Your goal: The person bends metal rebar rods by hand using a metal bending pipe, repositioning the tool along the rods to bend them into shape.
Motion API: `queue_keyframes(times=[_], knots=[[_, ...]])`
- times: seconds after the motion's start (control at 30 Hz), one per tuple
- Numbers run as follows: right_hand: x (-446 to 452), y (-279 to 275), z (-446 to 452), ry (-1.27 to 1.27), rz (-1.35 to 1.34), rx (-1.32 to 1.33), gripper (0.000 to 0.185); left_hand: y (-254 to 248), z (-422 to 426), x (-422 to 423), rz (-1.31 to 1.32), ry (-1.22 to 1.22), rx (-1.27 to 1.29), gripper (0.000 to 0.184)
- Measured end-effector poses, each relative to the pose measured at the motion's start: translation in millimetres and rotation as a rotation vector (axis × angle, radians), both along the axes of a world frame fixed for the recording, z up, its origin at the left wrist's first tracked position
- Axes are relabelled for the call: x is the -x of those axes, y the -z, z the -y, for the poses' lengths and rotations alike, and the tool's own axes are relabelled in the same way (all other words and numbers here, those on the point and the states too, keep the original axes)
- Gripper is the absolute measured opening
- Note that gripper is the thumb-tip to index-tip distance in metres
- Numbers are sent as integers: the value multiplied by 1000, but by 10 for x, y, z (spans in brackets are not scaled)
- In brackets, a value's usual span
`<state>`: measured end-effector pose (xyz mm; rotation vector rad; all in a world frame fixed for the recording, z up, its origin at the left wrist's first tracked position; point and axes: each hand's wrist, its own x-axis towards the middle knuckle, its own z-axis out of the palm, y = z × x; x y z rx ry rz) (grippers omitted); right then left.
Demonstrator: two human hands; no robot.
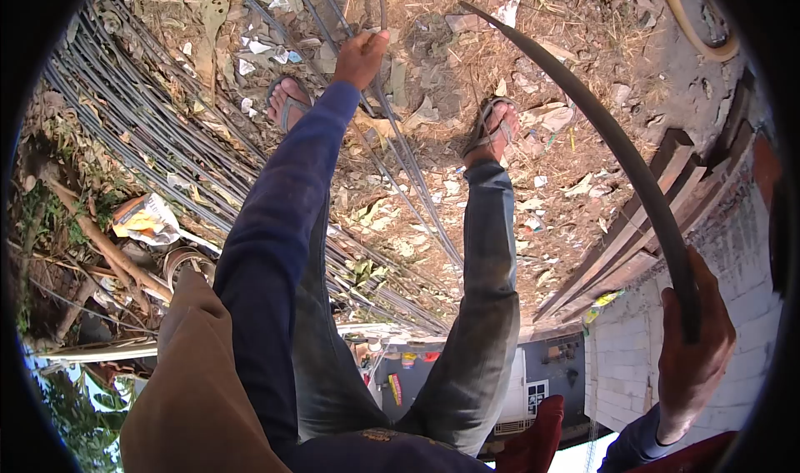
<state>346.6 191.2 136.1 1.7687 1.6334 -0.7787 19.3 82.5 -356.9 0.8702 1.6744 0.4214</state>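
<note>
Handling seems underway: left hand (362, 59) clamped on a thin dark metal rod (382, 2), right hand (698, 340) round a long dark bar (623, 144) reaching ahead; moving it calls for steady grips.

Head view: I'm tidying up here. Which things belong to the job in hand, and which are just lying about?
Likely the job: rod in left hand; bar in right hand; perhaps the loose rods.
Apparently just lying about: wrapper; paper scrap; beams.

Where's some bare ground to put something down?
Mostly bare grey dirt shows between the long dark curved bar and the yellowish bent tube, beyond brown wooden beams. Long grey metal rods crowd the left; dry leaves litter the middle.
</note>
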Motion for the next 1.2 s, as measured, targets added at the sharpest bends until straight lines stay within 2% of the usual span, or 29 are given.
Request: queue_keyframes(times=[0.1, 0.2, 0.3, 0.4, 0.5, 0.63, 0.67, 0.73, 0.83, 0.9, 1.0, 1.1, 1.2], knots=[[43, -27, -86, 26, 56, 24, 43, 110, -96, -77, 18, 6, 133, 56], [24, -29, -198, -4, 69, 43, 43, 124, -88, -221, 35, -17, 42, 60], [6, -24, -240, 41, 47, 22, 42, 22, -39, -190, -10, -43, 285, 64], [98, -48, -304, -21, 48, 33, 41, 57, -192, -106, -43, 88, 467, 70], [104, -55, -281, 39, 4, -3, 39, 239, -156, -356, -402, 274, 337, 78], [53, -43, -294, -27, -36, -54, 36, 231, -227, -624, -503, 173, 531, 85], [33, -41, -301, -39, -42, -62, 36, 120, -122, -714, -720, 151, 263, 84], [-24, -36, -306, -55, -51, -79, 36, -56, -208, -674, -635, 46, 397, 81], [-123, -24, -291, -64, -72, -95, 37, -395, -376, -542, -405, 54, 630, 78], [-140, -42, -244, -56, -60, -70, 36, -554, -478, -527, -330, 77, 758, 86], [-140, -59, -119, -23, -35, -20, 36, -444, -487, -613, -452, 90, 728, 87], [-247, 14, -62, -74, -57, -98, 37, -29, -536, -734, -584, 164, 652, 87], [-358, 59, -21, -106, -64, -119, 37, 260, -606, -800, -496, 132, 688, 89]])
